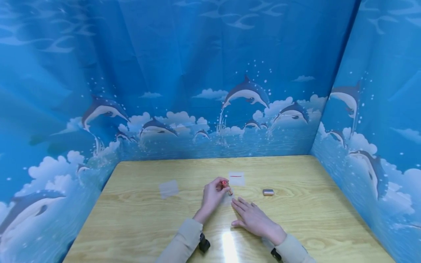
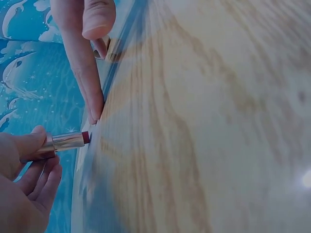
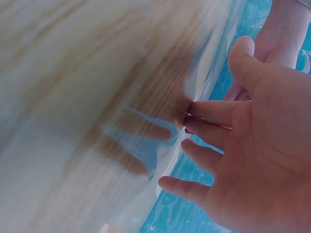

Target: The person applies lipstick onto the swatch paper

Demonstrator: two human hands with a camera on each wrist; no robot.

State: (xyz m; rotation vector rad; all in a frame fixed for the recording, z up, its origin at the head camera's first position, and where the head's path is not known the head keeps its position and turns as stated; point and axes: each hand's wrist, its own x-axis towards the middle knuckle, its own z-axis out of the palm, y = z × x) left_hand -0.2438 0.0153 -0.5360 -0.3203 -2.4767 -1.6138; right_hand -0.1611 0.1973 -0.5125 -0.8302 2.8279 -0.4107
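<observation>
My left hand (image 1: 213, 195) pinches a lipstick (image 1: 229, 189) between thumb and fingers. In the left wrist view, the lipstick (image 2: 68, 141) shows a shiny metallic tube with a dark red tip pointing at the tabletop. Beneath it lies a small whitish sheet (image 1: 227, 199), partly hidden by the hands. My right hand (image 1: 254, 218) lies to the right, fingers straight and spread, its fingertips at the sheet's edge. From the right wrist view, the palm of the right hand (image 3: 262, 150) shows, the fingertips touching down at the surface. Whether the lipstick tip touches the sheet cannot be told.
Behind the hands lies another white sheet (image 1: 236, 180) bearing a red line. A further whitish sheet (image 1: 169, 189) is off to the left. The metallic lipstick cap (image 1: 268, 192) lies on its side at right. Blue dolphin-print curtains (image 1: 184, 135) enclose the wooden table (image 1: 131, 219).
</observation>
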